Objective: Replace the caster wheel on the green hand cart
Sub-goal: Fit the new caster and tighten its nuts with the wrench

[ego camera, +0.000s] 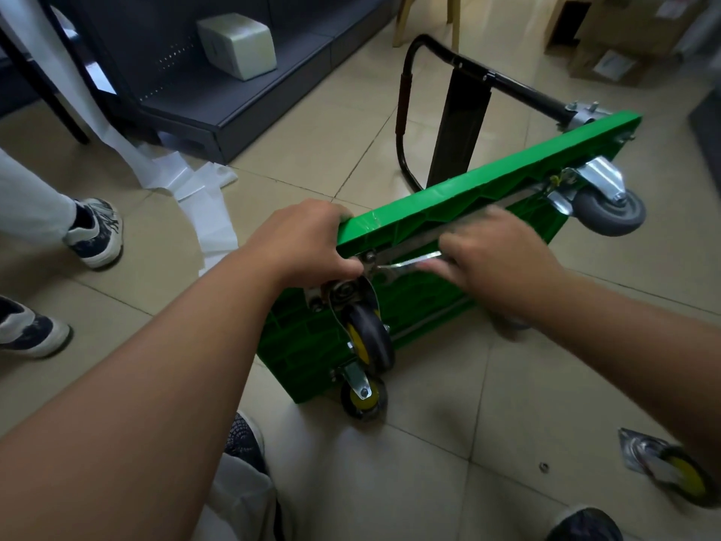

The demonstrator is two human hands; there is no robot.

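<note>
The green hand cart (448, 212) stands on its side on the tiled floor, underside towards me, black handle (460, 68) folded out behind. My left hand (308, 244) grips the cart's near upper corner, right above a yellow-hubbed caster (366, 333). My right hand (495, 259), blurred, holds a metal wrench (405, 265) whose head sits on a bolt at that caster's mounting plate. A second yellow-hubbed caster (363, 400) touches the floor below. A grey caster (608, 208) sticks out at the far end. A loose yellow-hubbed caster (671, 474) lies on the floor at lower right, partly behind my forearm.
A small nut (543, 467) lies on the tiles near the loose caster. A person's shoes (93, 232) stand at left, by white paper strips (203, 197). A dark shelf unit (218, 91) with a pale box is at the back; cardboard boxes (616, 41) at top right.
</note>
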